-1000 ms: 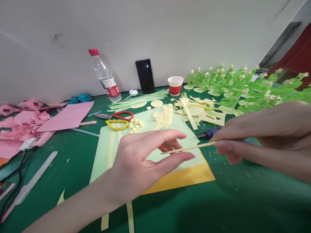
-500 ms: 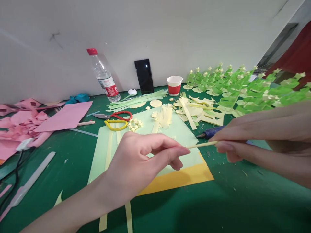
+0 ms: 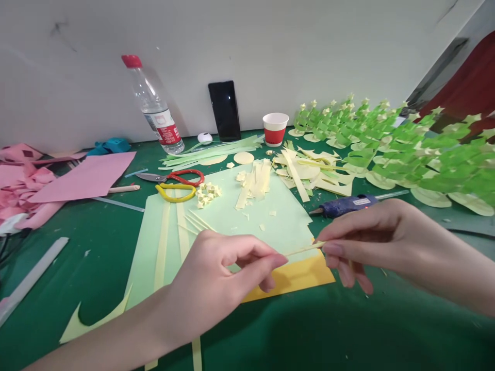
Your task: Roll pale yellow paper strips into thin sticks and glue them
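Observation:
A thin pale-yellow paper stick (image 3: 303,249) is stretched between my hands, above the light-green paper sheet (image 3: 286,219). My left hand (image 3: 228,273) pinches its left end between thumb and index finger. The right end is in a thumb-and-finger pinch of my right hand (image 3: 381,242), whose lower fingers hang curled below. Several similar thin sticks (image 3: 199,221) lie on the sheet behind my left hand. Small folded paper stars (image 3: 209,195) sit in a cluster beside scissors (image 3: 170,186) with red and yellow handles. A yellow-orange sheet (image 3: 305,274) shows under the green one.
A blue glue gun (image 3: 344,207) lies behind my right hand. Pale paper scraps (image 3: 309,170), a paper cup (image 3: 275,131), a phone (image 3: 225,111) and a bottle (image 3: 162,123) stand or lie farther back. Green paper plants (image 3: 386,136) fill the right; pink paper (image 3: 85,178) lies left.
My right hand has moved left and turned, uncovering the glue gun. Both hands keep hold of the stick. The view has shifted slightly, and the thin sticks on the sheet now show.

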The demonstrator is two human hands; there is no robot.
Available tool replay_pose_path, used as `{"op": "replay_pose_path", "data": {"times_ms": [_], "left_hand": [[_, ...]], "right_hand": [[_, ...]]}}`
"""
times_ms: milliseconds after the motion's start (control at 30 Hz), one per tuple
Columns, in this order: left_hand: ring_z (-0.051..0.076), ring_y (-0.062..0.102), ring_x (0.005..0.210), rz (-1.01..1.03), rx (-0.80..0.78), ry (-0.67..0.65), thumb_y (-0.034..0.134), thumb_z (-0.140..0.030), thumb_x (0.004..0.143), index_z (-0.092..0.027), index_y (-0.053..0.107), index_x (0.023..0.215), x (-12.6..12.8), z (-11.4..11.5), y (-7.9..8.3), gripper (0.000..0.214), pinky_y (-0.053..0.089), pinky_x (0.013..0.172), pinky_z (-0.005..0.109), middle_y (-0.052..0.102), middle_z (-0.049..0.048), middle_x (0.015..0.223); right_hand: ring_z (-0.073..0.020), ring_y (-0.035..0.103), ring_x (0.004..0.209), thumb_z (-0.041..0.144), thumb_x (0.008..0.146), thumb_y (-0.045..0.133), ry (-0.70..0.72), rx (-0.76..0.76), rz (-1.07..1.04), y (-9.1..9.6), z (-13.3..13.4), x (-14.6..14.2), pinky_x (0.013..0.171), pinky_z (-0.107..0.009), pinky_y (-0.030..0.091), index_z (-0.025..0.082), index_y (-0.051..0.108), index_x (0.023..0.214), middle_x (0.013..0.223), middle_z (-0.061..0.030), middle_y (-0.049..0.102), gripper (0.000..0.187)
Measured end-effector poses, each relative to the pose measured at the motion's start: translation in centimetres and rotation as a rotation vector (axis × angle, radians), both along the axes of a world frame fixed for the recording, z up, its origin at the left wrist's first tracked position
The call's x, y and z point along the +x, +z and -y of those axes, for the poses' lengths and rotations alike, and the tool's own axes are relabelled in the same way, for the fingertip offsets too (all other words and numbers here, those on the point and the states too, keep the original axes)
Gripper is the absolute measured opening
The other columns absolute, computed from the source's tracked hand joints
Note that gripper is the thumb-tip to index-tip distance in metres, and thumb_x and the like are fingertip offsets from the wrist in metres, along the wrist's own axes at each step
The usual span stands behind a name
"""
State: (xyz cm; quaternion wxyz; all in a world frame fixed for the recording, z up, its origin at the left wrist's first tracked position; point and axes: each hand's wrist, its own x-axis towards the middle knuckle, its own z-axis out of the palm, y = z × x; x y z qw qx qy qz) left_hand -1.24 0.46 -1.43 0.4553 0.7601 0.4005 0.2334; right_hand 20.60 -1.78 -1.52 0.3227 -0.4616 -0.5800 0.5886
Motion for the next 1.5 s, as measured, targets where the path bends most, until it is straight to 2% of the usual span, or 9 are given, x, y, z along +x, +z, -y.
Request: {"op": "replay_pose_path", "data": {"times_ms": [133,300,400,600,767,867,1067,1300,1500], "left_hand": [[0.009,0.064,0.052,0.030,-0.099,0.018,0.060,-0.023,0.081,-0.020,0.071,0.064,-0.1,0.3,-0.6,0.021,0.048,0.050,0.011,0.073,-0.0036,0.059],[0.010,0.067,0.055,0.163,-0.381,0.013,0.057,-0.033,0.085,-0.020,0.070,0.059,-0.6,-0.6,-1.1,0.033,0.053,0.061,0.013,0.072,-0.0023,0.057],[0.012,0.068,0.061,0.257,-0.465,0.065,0.057,-0.039,0.085,-0.019,0.073,0.066,-0.5,-1.3,-1.3,0.033,0.054,0.058,0.015,0.074,0.0001,0.064],[0.012,0.068,0.071,0.215,-0.718,-0.096,0.065,-0.029,0.079,-0.022,0.077,0.083,0.7,-0.5,-1.8,0.014,0.051,0.053,0.012,0.074,0.0004,0.078],[0.006,0.060,0.052,0.280,-0.806,-0.093,0.059,-0.024,0.084,-0.020,0.076,0.072,0.7,0.4,-2.1,0.021,0.046,0.046,0.011,0.069,-0.0016,0.068],[0.004,0.052,0.044,0.268,-0.791,-0.115,0.055,-0.021,0.086,-0.018,0.074,0.065,0.5,0.5,-2.2,0.028,0.043,0.047,0.011,0.060,-0.0038,0.051],[0.003,0.036,0.040,0.232,-0.695,-0.012,0.060,-0.021,0.082,-0.021,0.077,0.081,0.7,0.4,-2.3,0.017,0.029,0.036,0.012,0.062,-0.0038,0.057],[0.006,0.053,0.051,0.214,-0.567,0.033,0.062,-0.022,0.080,-0.022,0.077,0.075,0.7,0.2,-3.3,0.016,0.039,0.045,0.011,0.063,-0.0041,0.056],[0.007,0.053,0.050,0.184,-0.565,0.036,0.061,-0.023,0.080,-0.025,0.078,0.077,0.9,0.3,-3.8,0.017,0.037,0.039,0.011,0.066,-0.0038,0.058]], "right_hand": [[-0.0099,0.061,0.043,0.023,0.076,0.066,-0.038,0.055,0.040,-0.3,0.4,-0.3,0.038,-0.008,0.048,0.021,0.070,0.061,0.053,0.0010,0.064,0.015],[-0.0075,0.058,0.040,0.018,0.076,0.064,-0.090,0.269,0.157,0.1,0.8,-0.6,0.038,-0.007,0.045,0.022,0.070,0.063,0.052,0.0024,0.064,0.015],[-0.0055,0.057,0.044,0.014,0.078,0.063,-0.043,0.401,0.258,0.2,0.8,-0.7,0.041,-0.007,0.044,0.023,0.069,0.064,0.054,0.0045,0.064,0.017],[-0.0069,0.061,0.057,0.007,0.082,0.058,0.083,0.642,0.251,-0.8,1.1,-1.2,0.050,-0.011,0.047,0.022,0.074,0.081,0.070,0.0003,0.069,0.023],[-0.0063,0.059,0.055,0.002,0.080,0.055,0.103,0.766,0.293,-1.4,1.1,-1.7,0.048,-0.012,0.047,0.025,0.074,0.090,0.069,0.0002,0.065,0.031],[-0.0066,0.057,0.054,0.003,0.080,0.055,0.101,0.787,0.317,-1.5,1.0,-1.9,0.047,-0.013,0.046,0.025,0.074,0.089,0.068,0.0001,0.065,0.030],[-0.0066,0.057,0.056,0.003,0.081,0.056,0.086,0.817,0.379,-2.2,0.9,-1.9,0.048,-0.014,0.046,0.022,0.072,0.087,0.071,-0.0005,0.065,0.025],[-0.0072,0.052,0.050,0.009,0.082,0.058,0.030,0.883,0.508,-3.0,0.8,-2.0,0.040,-0.017,0.039,0.018,0.069,0.080,0.069,-0.0018,0.065,0.015],[-0.0083,0.055,0.053,0.012,0.085,0.056,0.021,0.849,0.525,-3.0,1.0,-2.2,0.043,-0.017,0.042,0.019,0.065,0.075,0.069,-0.0016,0.064,0.015]]}}
